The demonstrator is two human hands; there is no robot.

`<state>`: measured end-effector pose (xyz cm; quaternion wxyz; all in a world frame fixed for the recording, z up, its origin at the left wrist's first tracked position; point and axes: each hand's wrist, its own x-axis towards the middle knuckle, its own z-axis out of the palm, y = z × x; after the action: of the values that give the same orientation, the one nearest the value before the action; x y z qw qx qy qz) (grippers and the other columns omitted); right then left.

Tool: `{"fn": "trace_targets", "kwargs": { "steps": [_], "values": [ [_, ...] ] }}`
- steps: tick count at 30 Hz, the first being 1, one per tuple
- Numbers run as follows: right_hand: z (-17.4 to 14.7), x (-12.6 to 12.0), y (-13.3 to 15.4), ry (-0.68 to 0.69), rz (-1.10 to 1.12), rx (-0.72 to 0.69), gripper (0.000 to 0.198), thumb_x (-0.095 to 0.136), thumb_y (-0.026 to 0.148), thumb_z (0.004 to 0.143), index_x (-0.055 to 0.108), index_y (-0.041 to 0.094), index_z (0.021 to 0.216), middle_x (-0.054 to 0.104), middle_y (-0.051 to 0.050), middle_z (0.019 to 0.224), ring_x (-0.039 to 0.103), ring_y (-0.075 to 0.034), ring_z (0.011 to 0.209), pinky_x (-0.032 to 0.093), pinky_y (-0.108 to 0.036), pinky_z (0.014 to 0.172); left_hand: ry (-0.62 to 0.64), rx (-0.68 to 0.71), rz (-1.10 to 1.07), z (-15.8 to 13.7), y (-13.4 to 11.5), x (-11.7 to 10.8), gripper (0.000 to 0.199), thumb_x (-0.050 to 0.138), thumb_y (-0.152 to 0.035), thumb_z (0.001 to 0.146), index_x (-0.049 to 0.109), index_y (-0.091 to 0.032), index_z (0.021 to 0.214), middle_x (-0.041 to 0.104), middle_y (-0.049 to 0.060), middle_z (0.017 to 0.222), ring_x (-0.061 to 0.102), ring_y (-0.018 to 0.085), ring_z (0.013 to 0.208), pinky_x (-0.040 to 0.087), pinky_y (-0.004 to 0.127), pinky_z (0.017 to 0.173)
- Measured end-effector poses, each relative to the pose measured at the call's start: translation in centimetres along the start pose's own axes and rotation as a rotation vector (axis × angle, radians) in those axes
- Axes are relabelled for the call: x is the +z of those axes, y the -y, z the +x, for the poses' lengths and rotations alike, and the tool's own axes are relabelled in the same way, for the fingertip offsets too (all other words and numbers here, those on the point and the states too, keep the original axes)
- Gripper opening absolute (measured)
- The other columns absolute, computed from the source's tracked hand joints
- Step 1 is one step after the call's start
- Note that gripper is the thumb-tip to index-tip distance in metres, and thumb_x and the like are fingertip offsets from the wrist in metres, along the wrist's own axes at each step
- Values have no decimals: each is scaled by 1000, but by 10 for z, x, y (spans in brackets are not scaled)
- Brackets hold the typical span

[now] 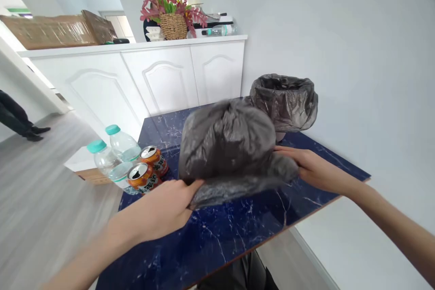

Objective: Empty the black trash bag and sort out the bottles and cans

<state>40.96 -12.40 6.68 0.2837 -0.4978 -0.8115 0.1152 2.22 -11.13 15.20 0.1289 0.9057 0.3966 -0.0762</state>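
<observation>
Black, thin plastic fills the middle of my view: a puffed-out bag [227, 142], slightly blurred, stretched between my two hands above the surface [234, 233]. I can't tell whether its underside touches down. My left hand [175, 201] pinches the bag's near left corner between thumb and fingers. My right hand [311, 167] grips its right edge, fingers reaching along the far side, the thumb hidden by plastic. So the bag lies between the hands, most of it beyond the left one.

Just beyond my right hand, I see an open-mouthed container [285, 106] lined with similar black plastic. Left of the bag, near my left wrist, two opened orange cans [144, 179] stand beside two clear bottles [113, 163] with teal caps. Farther out, a white cabinet [166, 79] carries a flower basket [173, 26] and a cardboard box [50, 31].
</observation>
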Motion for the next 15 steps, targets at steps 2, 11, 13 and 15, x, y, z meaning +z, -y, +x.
{"fn": "trace_targets", "kwargs": {
  "steps": [2,11,13,15],
  "values": [
    [-5,2,-14,109,-4,85,75,47,4,71,77,30,135,72,2,147,66,-27,139,52,-43,122,190,1,-57,2,3,14,49,49,-13,88,64,-20,134,77,8,87,80,28,81,59,32,70],
    [-2,12,-24,-70,94,270,49,61,35,97,66,29,145,67,-8,151,64,-35,140,55,-57,115,235,80,-503,6,-4,0,85,89,-64,75,60,-35,150,78,0,107,72,17,71,54,25,63],
    [3,15,-27,-156,179,415,51,64,48,98,64,27,145,70,-13,147,69,-36,132,61,-55,107,-65,118,-397,23,-1,-3,55,70,-65,95,68,-30,138,77,4,112,74,21,89,57,30,79],
    [5,20,-31,-183,284,528,55,67,55,96,64,26,143,71,-14,144,71,-37,129,62,-53,104,-217,244,-287,47,8,5,43,52,-56,109,69,-27,136,74,8,131,69,26,122,54,38,106]
  ]
}}
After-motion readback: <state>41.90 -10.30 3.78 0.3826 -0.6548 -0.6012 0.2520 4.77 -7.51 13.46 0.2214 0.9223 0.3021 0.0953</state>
